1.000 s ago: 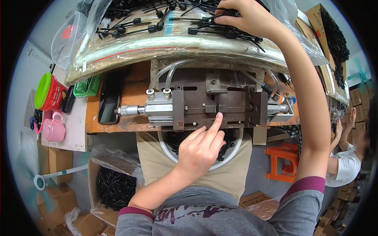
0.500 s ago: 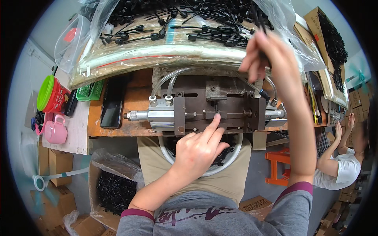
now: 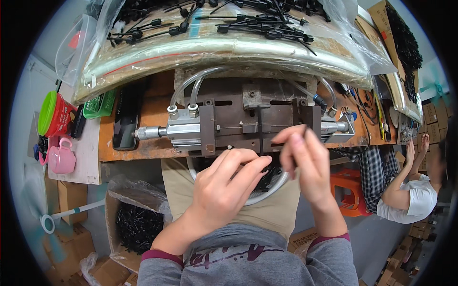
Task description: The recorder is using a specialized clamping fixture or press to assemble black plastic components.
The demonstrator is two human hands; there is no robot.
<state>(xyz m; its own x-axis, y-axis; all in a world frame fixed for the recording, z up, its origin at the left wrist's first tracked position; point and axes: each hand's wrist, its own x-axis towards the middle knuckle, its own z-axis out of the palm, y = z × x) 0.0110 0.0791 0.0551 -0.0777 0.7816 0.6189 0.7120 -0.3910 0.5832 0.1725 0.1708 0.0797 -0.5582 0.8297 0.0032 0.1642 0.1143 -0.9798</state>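
My left hand (image 3: 226, 183) is in front of the metal clamping fixture (image 3: 231, 102), its thumb and fingers pinched at the lower end of a thin black strip, like a cable tie (image 3: 260, 131). The strip runs upright in the picture, across the fixture's small middle block and past its front edge. To its right is my right hand (image 3: 307, 164), slightly blurred, with fingers curled together. A short dark tip shows above those fingers, but what they hold cannot be made out. Below both hands, a round white-rimmed container (image 3: 281, 183) with black pieces sits at my lap, partly hidden.
Behind the fixture lies a plastic-covered tray (image 3: 224, 50) of black ties with heads. A phone (image 3: 126, 117), a green box (image 3: 99, 105) and a pink cup (image 3: 62, 156) stand left. A carton of black pieces (image 3: 138, 229) is lower left. A co-worker (image 3: 405, 195) sits right.
My right hand has come down from the tray to the fixture's front. My left fingers have moved from the middle block to the front edge, where the black strip now lies across.
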